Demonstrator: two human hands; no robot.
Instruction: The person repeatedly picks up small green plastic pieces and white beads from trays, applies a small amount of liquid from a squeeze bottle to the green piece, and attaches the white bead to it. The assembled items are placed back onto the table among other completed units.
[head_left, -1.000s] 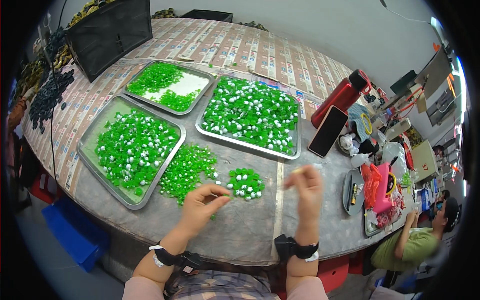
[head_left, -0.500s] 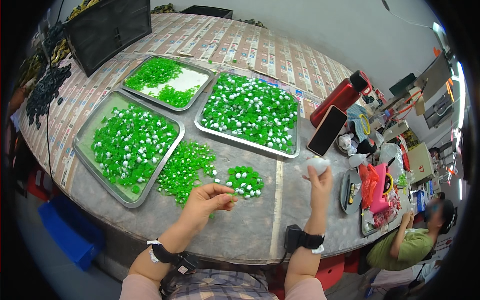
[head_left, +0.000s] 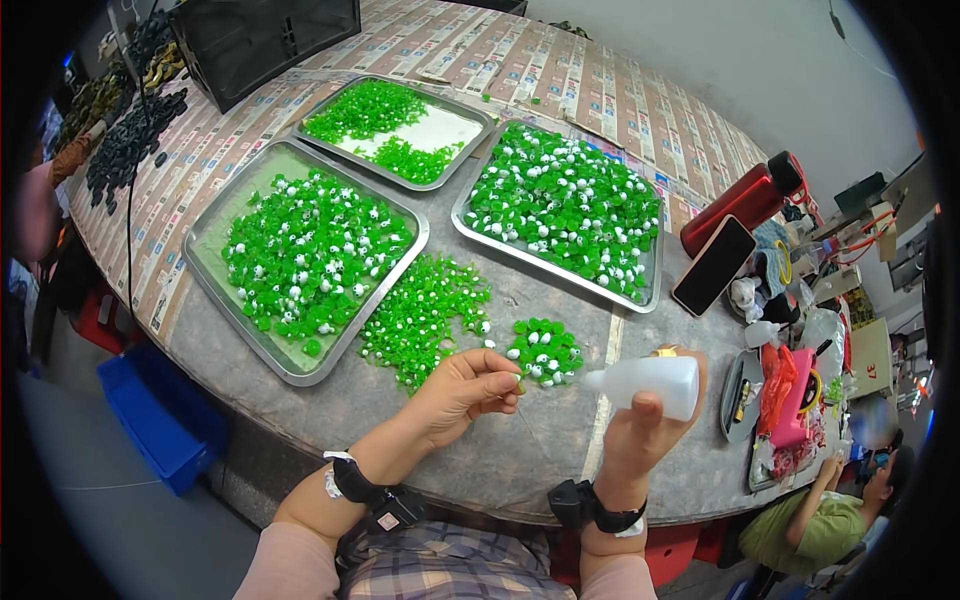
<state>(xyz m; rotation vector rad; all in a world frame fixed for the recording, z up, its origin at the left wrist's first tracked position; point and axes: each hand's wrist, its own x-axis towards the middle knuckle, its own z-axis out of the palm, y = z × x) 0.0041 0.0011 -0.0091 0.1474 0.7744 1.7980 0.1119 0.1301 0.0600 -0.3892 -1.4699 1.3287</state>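
Seen from the head camera, the right hand [head_left: 640, 425] grips a small white plastic squeeze bottle [head_left: 648, 383], nozzle pointing left. The left hand [head_left: 465, 390] pinches a tiny green bead [head_left: 519, 377] between closed fingertips above the grey desk [head_left: 520, 455]. Three metal trays [head_left: 215, 300] hold green-and-white beads; a loose bead pile [head_left: 425, 315] lies just beside them.
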